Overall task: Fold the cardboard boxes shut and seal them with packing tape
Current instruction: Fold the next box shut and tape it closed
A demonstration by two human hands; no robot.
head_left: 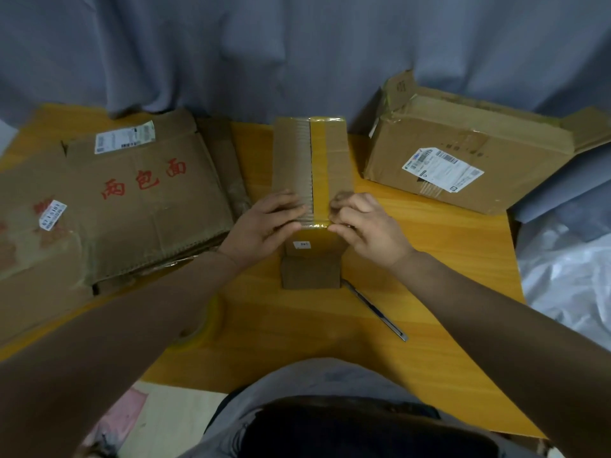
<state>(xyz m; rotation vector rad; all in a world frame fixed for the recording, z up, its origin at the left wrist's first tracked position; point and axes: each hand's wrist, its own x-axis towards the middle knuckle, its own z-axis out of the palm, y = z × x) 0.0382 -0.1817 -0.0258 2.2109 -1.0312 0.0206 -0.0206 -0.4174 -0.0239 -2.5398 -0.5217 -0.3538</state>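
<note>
A narrow cardboard box [294, 160] stands in the middle of the yellow table [429, 259], its top flaps folded shut. A strip of yellowish packing tape [320, 166] runs along its centre seam and down the near end. My left hand [264, 226] lies flat on the near left corner of the box top. My right hand [367, 223] has its fingers curled at the near right corner, with the fingertips on the tape end at the box edge. A roll of tape [198, 328] lies on the table under my left forearm, partly hidden.
A stack of flattened cartons [132, 200] with red lettering lies at the left. A larger labelled box [463, 153] with loose flaps sits at the right. A utility knife [377, 309] lies near the box. Grey cloth hangs behind; white plastic [568, 279] lies at the right.
</note>
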